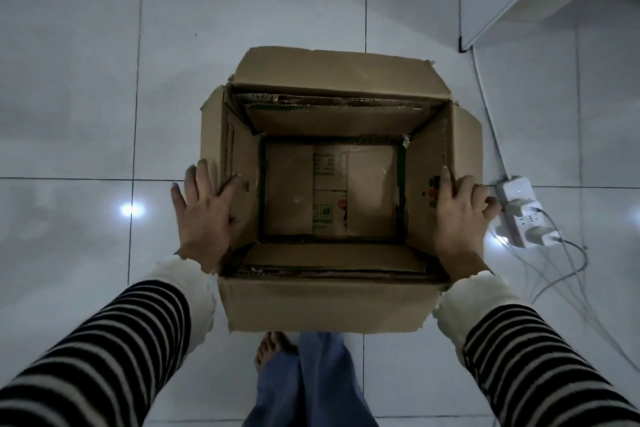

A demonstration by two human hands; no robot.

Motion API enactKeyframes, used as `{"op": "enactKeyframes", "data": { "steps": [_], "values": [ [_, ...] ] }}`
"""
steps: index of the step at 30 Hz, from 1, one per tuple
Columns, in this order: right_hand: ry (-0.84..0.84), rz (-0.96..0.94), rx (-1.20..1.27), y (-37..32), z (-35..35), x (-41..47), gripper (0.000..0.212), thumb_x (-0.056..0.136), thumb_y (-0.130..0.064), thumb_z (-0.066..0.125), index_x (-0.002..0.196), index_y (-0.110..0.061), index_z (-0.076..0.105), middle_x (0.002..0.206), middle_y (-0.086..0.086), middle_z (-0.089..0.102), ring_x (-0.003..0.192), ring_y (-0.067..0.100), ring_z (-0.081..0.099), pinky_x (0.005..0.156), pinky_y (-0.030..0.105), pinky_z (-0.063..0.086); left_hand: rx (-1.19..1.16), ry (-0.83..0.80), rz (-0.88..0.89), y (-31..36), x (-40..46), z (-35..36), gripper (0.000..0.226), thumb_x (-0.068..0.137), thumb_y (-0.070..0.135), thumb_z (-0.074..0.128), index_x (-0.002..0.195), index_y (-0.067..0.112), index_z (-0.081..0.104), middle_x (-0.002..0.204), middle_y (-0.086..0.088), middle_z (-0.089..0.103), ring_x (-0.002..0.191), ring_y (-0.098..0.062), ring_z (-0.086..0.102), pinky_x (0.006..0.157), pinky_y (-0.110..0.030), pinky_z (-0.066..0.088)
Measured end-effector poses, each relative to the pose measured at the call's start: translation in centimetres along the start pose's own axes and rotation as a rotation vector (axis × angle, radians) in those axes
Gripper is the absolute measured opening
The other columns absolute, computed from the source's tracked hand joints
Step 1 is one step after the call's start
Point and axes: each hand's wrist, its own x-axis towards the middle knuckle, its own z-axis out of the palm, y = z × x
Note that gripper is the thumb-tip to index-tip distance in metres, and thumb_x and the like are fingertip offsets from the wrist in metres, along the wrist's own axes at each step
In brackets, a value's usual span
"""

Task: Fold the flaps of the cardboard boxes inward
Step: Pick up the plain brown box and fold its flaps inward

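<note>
Cardboard box [325, 305] looks light, bendy. Left hand [204, 208] and right hand [457, 215], spread wide, press its side flaps; grab edges.

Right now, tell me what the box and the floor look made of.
Box: brown corrugated cardboard, matte, with fluted edges showing along its rim and frayed corners. Floor: probably glazed ceramic tile, pale and glossy, with dark grout lines and a reflected light spot.

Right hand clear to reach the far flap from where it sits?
Probably yes. The right hand rests on the right flap, and nothing lies between it and the far flap of the cardboard box.
</note>
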Motion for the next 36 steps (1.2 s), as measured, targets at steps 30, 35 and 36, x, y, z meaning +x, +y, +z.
{"op": "enactKeyframes", "data": {
  "steps": [30, 35, 36],
  "values": [
    [-0.155, 0.368, 0.849, -0.3, 1.7, -4.5, 0.065, 0.092, -0.003, 0.028, 0.144, -0.039, 0.013, 0.128, 0.018, 0.052, 0.105, 0.029, 0.052, 0.093, 0.046, 0.047, -0.697, -0.158, -0.166, -0.1, -2.9, 0.0, 0.109, 0.079, -0.008, 0.052, 0.127, 0.049, -0.027, 0.091, -0.028, 0.065, 0.063, -0.033, 0.059, 0.061, -0.040, 0.051],
    [-0.159, 0.321, 0.837, -1.3, -0.8, 1.2, 0.068, 0.091, -0.003, 0.030, 0.146, -0.039, 0.009, 0.111, 0.014, 0.054, 0.085, 0.021, 0.048, 0.077, 0.035, 0.042, -0.714, -0.124, -0.134, -0.5, 2.6, -3.6, 0.105, 0.079, -0.010, 0.050, 0.129, 0.044, -0.024, 0.094, -0.032, 0.064, 0.075, -0.041, 0.062, 0.070, -0.047, 0.053],
    [-0.165, 0.322, 0.856, -1.4, -1.5, 2.5, 0.067, 0.092, -0.005, 0.030, 0.145, -0.040, 0.009, 0.107, 0.013, 0.053, 0.083, 0.022, 0.049, 0.076, 0.034, 0.041, -0.710, -0.121, -0.129, -0.6, 3.9, -4.5, 0.105, 0.079, -0.011, 0.051, 0.131, 0.043, -0.023, 0.093, -0.032, 0.064, 0.075, -0.041, 0.062, 0.071, -0.049, 0.053]
  ]
}}
